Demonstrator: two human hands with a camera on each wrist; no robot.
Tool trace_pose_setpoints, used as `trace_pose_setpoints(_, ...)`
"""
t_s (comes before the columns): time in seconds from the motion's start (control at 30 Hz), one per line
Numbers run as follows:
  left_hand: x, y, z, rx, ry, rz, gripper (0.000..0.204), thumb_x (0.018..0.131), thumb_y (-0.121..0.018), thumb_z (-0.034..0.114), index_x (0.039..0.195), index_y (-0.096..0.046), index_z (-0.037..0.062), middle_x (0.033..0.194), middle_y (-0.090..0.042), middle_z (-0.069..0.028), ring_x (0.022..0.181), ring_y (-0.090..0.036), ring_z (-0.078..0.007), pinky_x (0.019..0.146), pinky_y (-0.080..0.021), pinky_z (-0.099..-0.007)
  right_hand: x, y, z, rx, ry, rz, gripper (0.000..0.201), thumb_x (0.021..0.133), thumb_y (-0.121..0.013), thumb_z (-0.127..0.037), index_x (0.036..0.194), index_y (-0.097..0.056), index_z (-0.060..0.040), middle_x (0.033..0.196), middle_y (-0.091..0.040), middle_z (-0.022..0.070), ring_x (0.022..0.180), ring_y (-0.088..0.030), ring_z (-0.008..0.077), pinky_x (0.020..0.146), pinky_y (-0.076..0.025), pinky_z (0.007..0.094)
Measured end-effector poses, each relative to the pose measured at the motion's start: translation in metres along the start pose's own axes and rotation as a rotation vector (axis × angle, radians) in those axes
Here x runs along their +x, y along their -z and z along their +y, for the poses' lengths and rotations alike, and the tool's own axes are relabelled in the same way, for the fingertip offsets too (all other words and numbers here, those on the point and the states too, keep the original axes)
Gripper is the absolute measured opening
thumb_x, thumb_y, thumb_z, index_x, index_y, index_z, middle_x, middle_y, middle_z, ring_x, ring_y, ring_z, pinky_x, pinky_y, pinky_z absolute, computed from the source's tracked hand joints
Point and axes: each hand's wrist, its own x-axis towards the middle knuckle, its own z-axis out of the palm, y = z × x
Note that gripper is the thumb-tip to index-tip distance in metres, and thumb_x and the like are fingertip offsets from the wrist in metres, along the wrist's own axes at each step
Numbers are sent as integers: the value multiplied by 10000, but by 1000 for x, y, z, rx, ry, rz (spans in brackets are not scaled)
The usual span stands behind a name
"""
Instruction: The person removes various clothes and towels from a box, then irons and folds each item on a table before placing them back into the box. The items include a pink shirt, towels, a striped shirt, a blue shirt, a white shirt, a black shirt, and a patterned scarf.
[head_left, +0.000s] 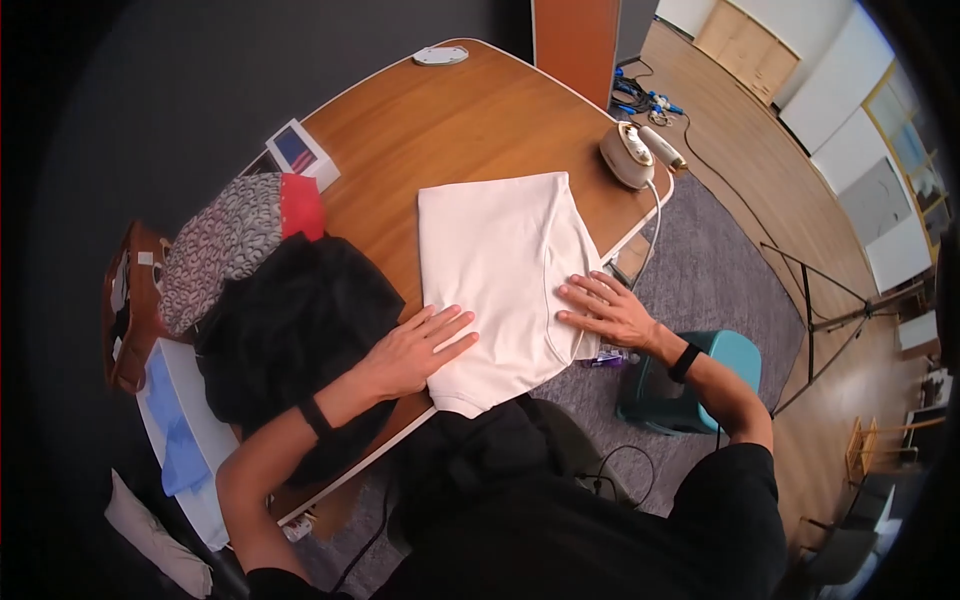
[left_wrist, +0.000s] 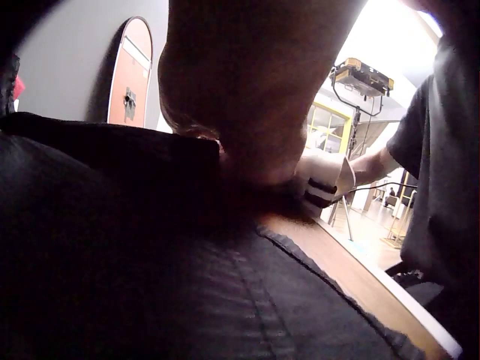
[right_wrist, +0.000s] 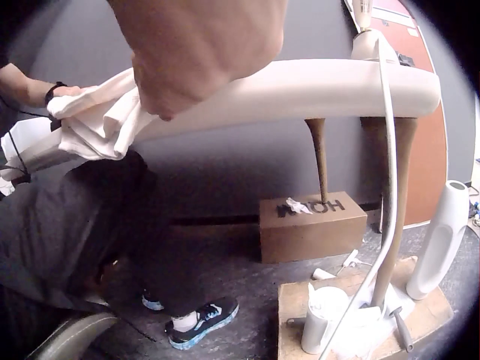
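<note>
A white garment [head_left: 490,260], folded into a rough rectangle, lies on the wooden table [head_left: 400,130], its near end reaching the front edge. My left hand [head_left: 415,350] rests on its left side with spread fingers, palm down. On its right side my right hand [head_left: 610,310] lies flat, fingers pointing left near a long seam. In the right wrist view the cloth [right_wrist: 105,120] hangs over the table edge beside the right hand [right_wrist: 202,52]. The left wrist view shows the left hand [left_wrist: 240,90] dark and close, its fingers hidden.
Black cloth [head_left: 300,320] and a patterned grey item [head_left: 225,240] are heaped at the left. A steamer [head_left: 628,155] stands at the far right corner, its hose dropping over the edge. A white box [head_left: 305,155] sits at the left edge; a teal stool [head_left: 730,360] stands right.
</note>
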Motion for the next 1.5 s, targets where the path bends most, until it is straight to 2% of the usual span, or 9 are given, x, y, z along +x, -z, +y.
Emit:
trace_pose_setpoints(0.4,-1,14,-10,-309,-34,47,687,754,-631,-21,1432,-558,62,1404,-607,-189,1342,-568,-359,1045,-534,-379,35,56,17,762,-362,-212,431,925,-649,-221,1310,-653,-27,1258,-689,164,1147,-667,336,1003,-528,420)
trace_pose_setpoints(0.5,12,32,-27,-838,144,-203,579,841,-629,-9,1413,-570,61,1351,-654,-172,1279,-626,-336,1010,-534,-348,42,46,43,1194,-812,59,357,953,-680,-223,1191,-684,44,1001,-749,86,906,-714,226,848,-565,359)
trace_pose_setpoints(0.57,12,-13,-49,-1117,605,80,393,1016,-595,130,1381,-562,-11,1313,-684,-118,1153,-693,-219,980,-550,-373,57,37,62,1354,-1041,54,355,970,-683,-238,1182,-690,47,999,-742,74,886,-707,179,814,-570,340)
trace_pose_setpoints(0.7,26,-12,-67,-1812,824,107,436,1094,-509,230,1414,-498,-66,1334,-643,-201,1149,-697,-290,995,-579,-443,72,12,74,1331,-1372,-25,381,1015,-661,-282,1180,-687,60,996,-741,81,826,-701,125,755,-571,295)
trace_pose_setpoints(1.0,27,-10,-47,-1636,917,211,476,1092,-532,301,1428,-485,-33,1341,-635,-179,1123,-702,-264,928,-598,-414,57,29,40,1275,-1058,211,371,922,-807,-187,1206,-692,21,1025,-731,21,928,-662,98,848,-540,277)
trace_pose_setpoints(1.1,29,-25,-24,-1282,391,422,555,1056,-612,311,1463,-450,-30,1338,-641,-180,1032,-714,-224,904,-584,-366,41,27,33,1124,-989,157,327,938,-793,-201,1173,-709,11,993,-717,-15,912,-625,66,819,-521,258)
trace_pose_setpoints(1.23,23,-19,-10,-794,541,139,395,985,-694,289,1108,-679,-86,879,-747,-164,798,-707,-158,731,-550,-388,57,33,30,1038,-892,226,291,993,-728,-216,1161,-699,20,903,-693,-34,828,-583,54,740,-503,272)
trace_pose_setpoints(1.37,27,-33,-26,-999,557,509,367,1037,-624,272,997,-690,-87,815,-745,-139,722,-695,-151,646,-534,-360,80,36,46,767,-835,261,257,1043,-642,-226,1153,-686,3,844,-672,11,802,-579,86,726,-507,303)
trace_pose_setpoints(1.5,27,-20,-56,-1519,882,146,430,1071,-565,281,1284,-591,-92,1140,-726,-187,973,-744,-238,791,-632,-376,75,-3,73,607,-960,96,279,1009,-659,-238,1045,-666,39,790,-679,214,681,-646,251,665,-517,409)
